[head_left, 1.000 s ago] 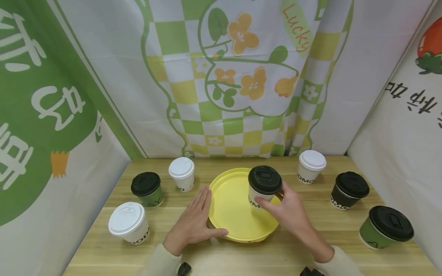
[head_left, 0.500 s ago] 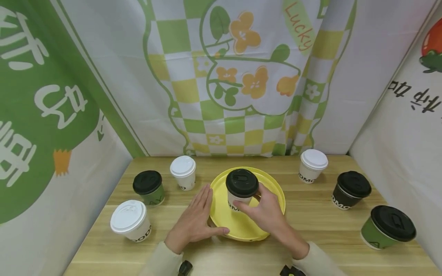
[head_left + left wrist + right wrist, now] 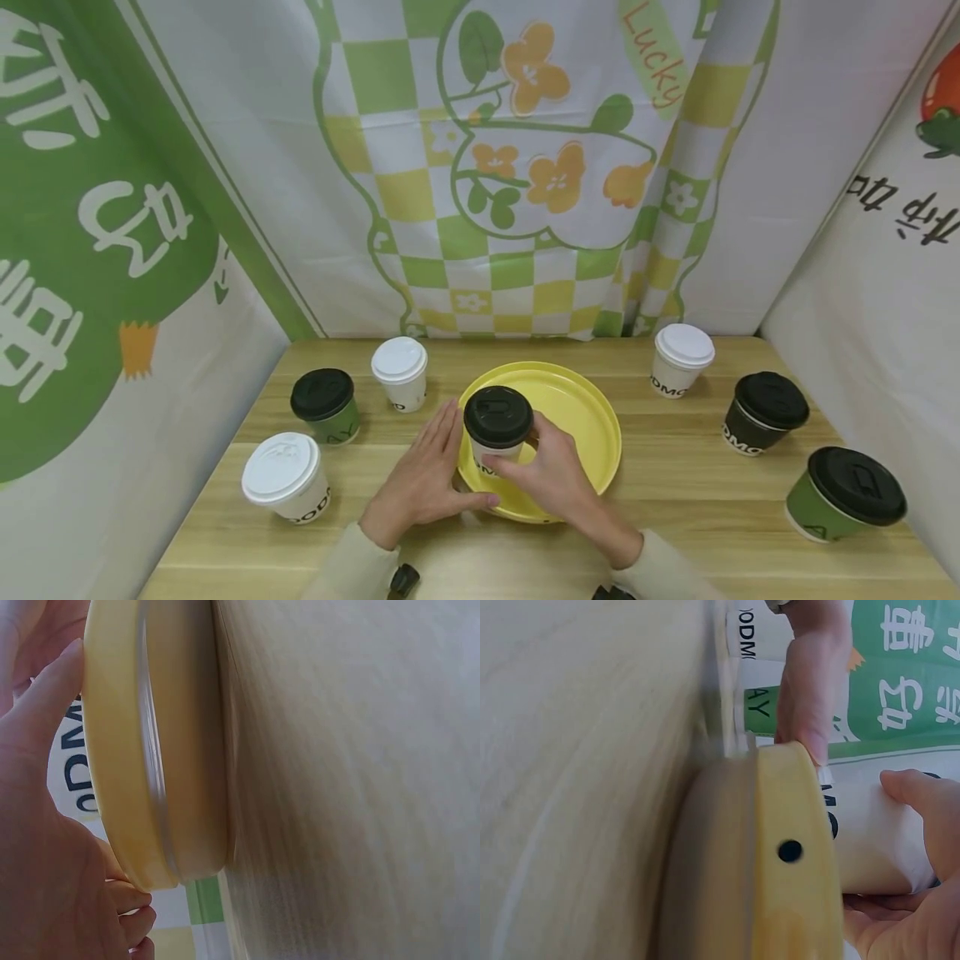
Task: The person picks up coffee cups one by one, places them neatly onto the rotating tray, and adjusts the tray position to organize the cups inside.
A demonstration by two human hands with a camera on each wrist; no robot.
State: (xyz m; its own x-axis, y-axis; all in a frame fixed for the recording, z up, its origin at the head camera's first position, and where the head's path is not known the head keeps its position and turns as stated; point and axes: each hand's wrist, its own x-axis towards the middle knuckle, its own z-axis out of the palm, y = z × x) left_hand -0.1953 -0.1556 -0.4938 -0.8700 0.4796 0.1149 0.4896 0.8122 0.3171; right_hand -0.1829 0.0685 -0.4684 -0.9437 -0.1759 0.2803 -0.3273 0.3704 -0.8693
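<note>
A round yellow tray (image 3: 573, 417) with a raised rim sits on the wooden table. In the left wrist view, a thin gap shows between its upper rim and a round lower part. My left hand (image 3: 420, 475) rests at the tray's left side, fingers extended along the rim and thumb at its front edge. With thumb and fingers round its side, my right hand (image 3: 551, 475) holds a white paper coffee cup (image 3: 497, 417) with a black lid, upright at the tray's left part. The right wrist view shows the cup's white wall (image 3: 874, 840) close against the rim.
On the left stand a large white cup (image 3: 285, 479), a green black-lidded cup (image 3: 324, 407) and a small white cup (image 3: 401, 375). Another white cup (image 3: 681, 360), a black cup (image 3: 765, 412) and a green cup (image 3: 843, 493) stand on the right. Printed curtains (image 3: 525, 275) enclose the table.
My right hand has carried the black-lidded cup leftward and toward me across the tray, from its right part to its left part. My left hand has stayed at the rim.
</note>
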